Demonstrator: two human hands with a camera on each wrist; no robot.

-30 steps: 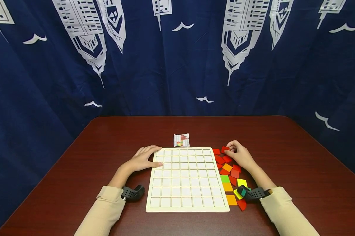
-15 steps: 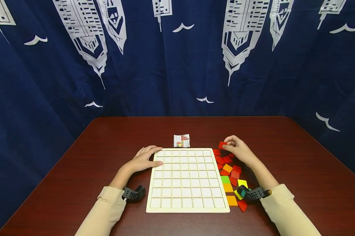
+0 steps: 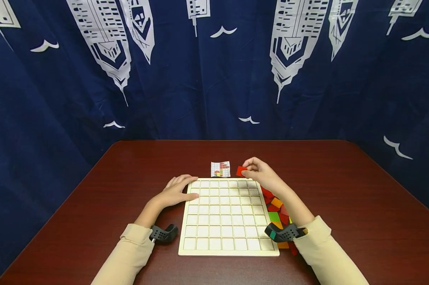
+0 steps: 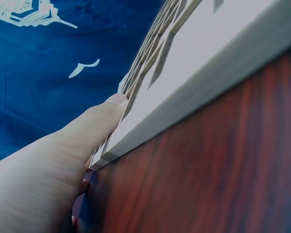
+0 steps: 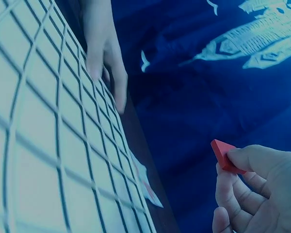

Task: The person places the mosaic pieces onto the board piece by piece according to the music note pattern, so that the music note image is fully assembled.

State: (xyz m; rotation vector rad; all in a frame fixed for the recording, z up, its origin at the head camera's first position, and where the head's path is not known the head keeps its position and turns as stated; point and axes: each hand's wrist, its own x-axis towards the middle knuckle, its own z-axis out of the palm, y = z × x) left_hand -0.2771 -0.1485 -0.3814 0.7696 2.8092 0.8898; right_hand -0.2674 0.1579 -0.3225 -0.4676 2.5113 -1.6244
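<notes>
In the head view my right hand (image 3: 262, 173) pinches a small flat red tile (image 3: 240, 171) between thumb and fingertips, above the far right edge of a pale gridded board (image 3: 228, 253). Seen from the right wrist, the red tile (image 5: 227, 156) has slanted edges, and the thumb covers part of it. My left hand (image 3: 175, 192) rests on the board's upper left edge. Its thumb lies on the grid and its other fingers reach along to the far corner. The left wrist view shows the thumb (image 4: 102, 119) on the board's rim.
A small printed card (image 3: 220, 169) with a coloured grid pattern lies behind the board. Several loose tiles, red, orange, yellow and a green one (image 3: 273, 216), lie along the board's right side, partly under my right forearm. A blue printed curtain (image 3: 200, 87) hangs behind the table.
My right hand has lifted the red tile from the pile at the right and carried it left, over the board's far edge toward the card. The left hand keeps its place.
</notes>
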